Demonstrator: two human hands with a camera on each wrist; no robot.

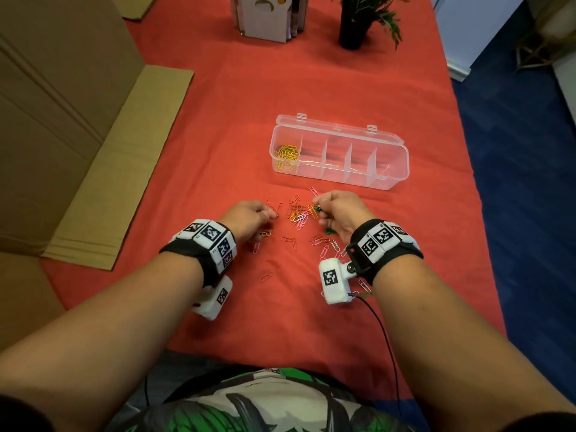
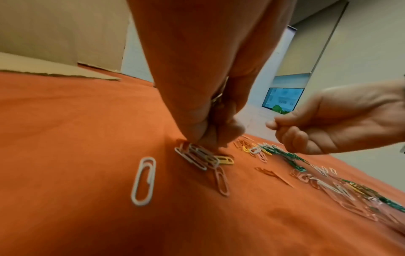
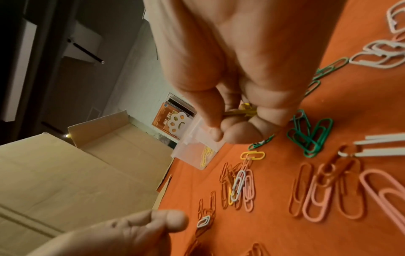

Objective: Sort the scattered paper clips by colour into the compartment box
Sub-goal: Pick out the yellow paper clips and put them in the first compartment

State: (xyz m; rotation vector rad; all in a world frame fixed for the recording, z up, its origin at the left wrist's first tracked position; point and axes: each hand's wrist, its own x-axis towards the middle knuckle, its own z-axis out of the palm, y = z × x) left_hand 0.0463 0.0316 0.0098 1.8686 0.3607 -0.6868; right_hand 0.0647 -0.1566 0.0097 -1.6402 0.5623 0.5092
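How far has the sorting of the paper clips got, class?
Done: a heap of yellow paper clips fills the left end compartment of the clear plastic box; the others look empty. In hand: the right hand grips yellow clips, and the left hand pinches at the pile. Left: green clips, pink clips, white and orange ones on the orange cloth.
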